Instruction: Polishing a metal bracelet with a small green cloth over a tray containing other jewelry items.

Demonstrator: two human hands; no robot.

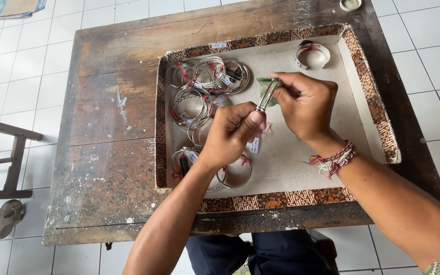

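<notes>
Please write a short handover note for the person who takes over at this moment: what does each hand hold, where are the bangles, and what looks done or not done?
Left hand: grips the lower end of a silver bangle, with a small white tag hanging below.
Right hand: presses a green scrap of cloth or pad against the bangle's upper end.
Both hands are over the patterned shallow tray on the worn wooden table.
Tied bundles of bangles lie in the tray's left part; one wide cuff lies at the far right corner.
Done or left: cannot tell which pieces are already rubbed; only one is in hand.
</notes>
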